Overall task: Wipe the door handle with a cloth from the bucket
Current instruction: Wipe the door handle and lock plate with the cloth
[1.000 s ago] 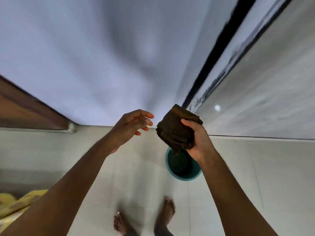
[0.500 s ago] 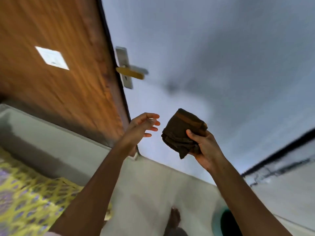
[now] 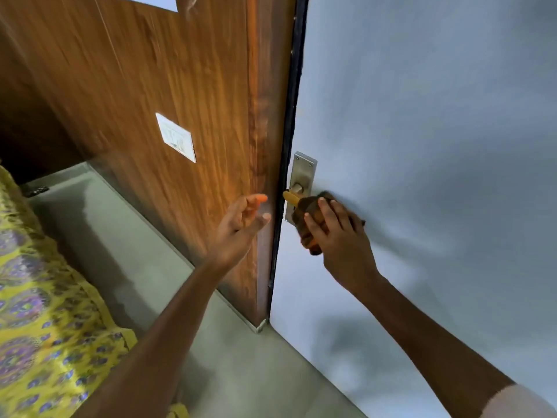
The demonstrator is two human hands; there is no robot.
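Head view: right of centre, the right hand presses a dark brown cloth over the door handle, fingers closed around the bunched fabric. Only the yellow inner end of the handle pokes out at the cloth's left edge, next to the steel plate screwed to the pale blue door. The door fills the right half of the frame.

Just left of the handle, the left hand hangs in the air with loosely curled, spread fingers, holding nothing; it sits in front of the wooden panel and does not touch the handle.

The panel takes the upper left, with a white switch plate on it. A dark strip runs between panel and door. Grey floor lies below, and yellow patterned fabric covers the lower left corner. No bucket shows here.
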